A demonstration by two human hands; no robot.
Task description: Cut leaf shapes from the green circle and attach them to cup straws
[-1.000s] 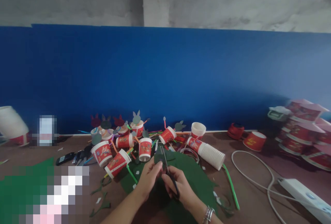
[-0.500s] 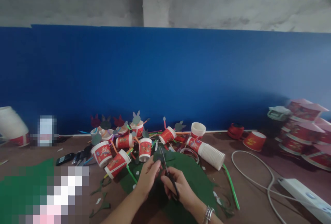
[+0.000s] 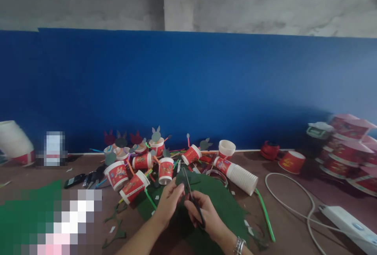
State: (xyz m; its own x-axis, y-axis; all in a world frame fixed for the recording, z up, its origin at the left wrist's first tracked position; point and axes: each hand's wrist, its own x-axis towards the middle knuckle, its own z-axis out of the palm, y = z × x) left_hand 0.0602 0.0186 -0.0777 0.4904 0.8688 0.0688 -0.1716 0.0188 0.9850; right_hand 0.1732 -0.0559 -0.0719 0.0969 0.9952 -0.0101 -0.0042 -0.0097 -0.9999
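Note:
My left hand (image 3: 169,199) pinches a small dark green paper piece (image 3: 182,177) between thumb and fingers. In my right hand (image 3: 206,210) is a pair of scissors (image 3: 194,202) with black handles, my fingers through the loops. The blades point up and away, lying against the edge of the green piece. Beneath both hands spreads a large dark green sheet (image 3: 226,208). Just beyond the left hand a red and white paper cup (image 3: 166,170) stands upside down or tilted; I cannot tell which.
Several paper cups with animal-head cutouts (image 3: 156,134) crowd the back. A nested cup stack (image 3: 240,176) lies right of the hands, near a green pipe cleaner (image 3: 265,214). Farther right are a white cable (image 3: 306,196), a power strip (image 3: 347,223) and piled red cups (image 3: 344,149). Keys (image 3: 91,178) lie left.
Almost nothing differs. The whole view has shifted slightly, and the scissors and both hands keep nearly the same place at the green piece.

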